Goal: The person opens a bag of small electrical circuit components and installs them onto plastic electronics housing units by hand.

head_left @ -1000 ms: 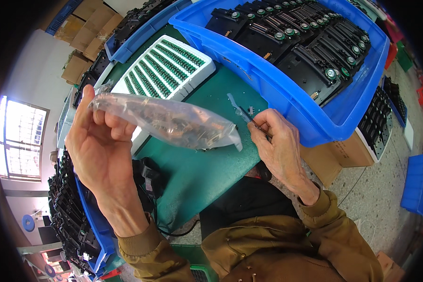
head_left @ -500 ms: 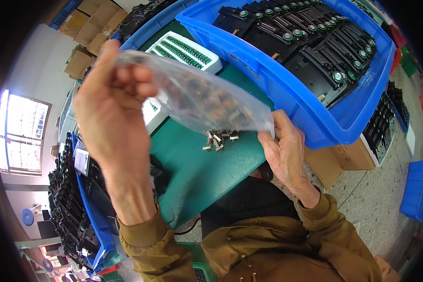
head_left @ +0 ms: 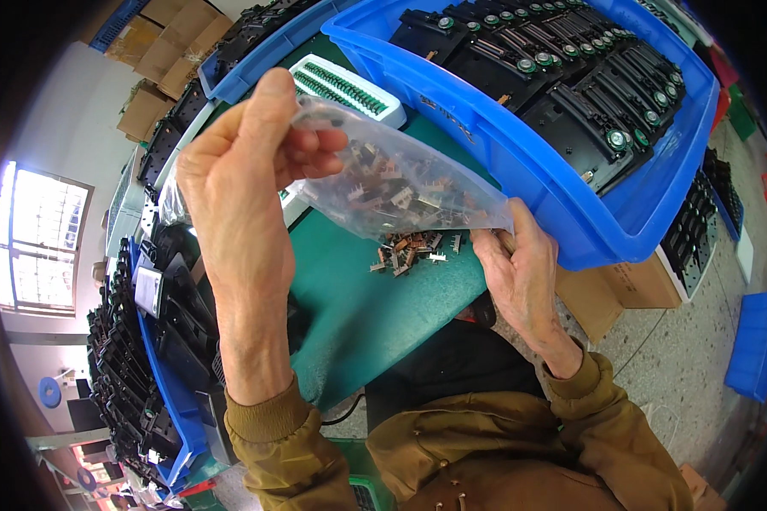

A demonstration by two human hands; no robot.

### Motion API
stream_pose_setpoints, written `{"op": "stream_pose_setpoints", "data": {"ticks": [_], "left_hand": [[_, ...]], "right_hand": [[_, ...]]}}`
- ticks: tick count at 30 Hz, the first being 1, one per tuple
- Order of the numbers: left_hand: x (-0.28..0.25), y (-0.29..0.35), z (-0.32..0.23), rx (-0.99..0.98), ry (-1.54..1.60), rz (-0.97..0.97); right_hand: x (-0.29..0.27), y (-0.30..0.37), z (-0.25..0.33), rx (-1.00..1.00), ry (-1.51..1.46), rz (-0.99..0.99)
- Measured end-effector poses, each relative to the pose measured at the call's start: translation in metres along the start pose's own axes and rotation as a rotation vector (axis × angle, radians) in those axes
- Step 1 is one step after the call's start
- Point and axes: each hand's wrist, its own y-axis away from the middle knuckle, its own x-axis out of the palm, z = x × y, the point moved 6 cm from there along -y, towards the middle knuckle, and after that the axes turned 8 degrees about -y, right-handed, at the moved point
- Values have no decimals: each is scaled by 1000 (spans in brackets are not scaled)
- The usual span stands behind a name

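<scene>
While pinched by your left hand [head_left: 245, 175] at its upper end, your right hand [head_left: 520, 268] at its lower corner: one clear bag [head_left: 405, 183], left of blue bin [head_left: 528, 170]; small parts [head_left: 409, 252], same side, could scatter if either grip slackens.

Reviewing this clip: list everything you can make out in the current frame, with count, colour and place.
plastic bag: one, translucent, between the hands, small parts inside
loose small parts: many, silver and brown, piled below the bag
work surface: one, green, under the pile
foam tray: one, white, beyond the bag, holding rows of green parts
large bin: one, blue, upper right
panels: many, black, in that bin
cardboard boxes: several, brown, upper left
floor bin: one, blue, far right
window: one, bright, left wall
sleeves: two, olive-brown, lower edge
left hand: one, bare, at the bag's left end
right hand: one, bare, at the bag's right corner
</scene>
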Motion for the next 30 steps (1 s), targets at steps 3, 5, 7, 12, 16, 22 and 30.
{"op": "stream_pose_setpoints", "data": {"ticks": [3,5,7,12,16,22,30], "left_hand": [[-2,5,5,-39,-128,64],[-12,2,7,-41,-152,196],[-37,-2,9,-27,-151,123],[-75,-9,37,57,-733,25],[-66,-15,54,108,-971,165],[-53,-24,69,172,-1069,224],[-63,-23,53,226,-884,18]], "right_hand": [[0,-1,6,-6,63,-4],[-1,0,9,-10,64,-14],[-4,0,9,-1,98,-43],[-1,2,7,26,104,-22],[-1,1,8,68,92,-20],[2,-1,8,67,66,-7],[1,-3,8,40,138,9]]}}
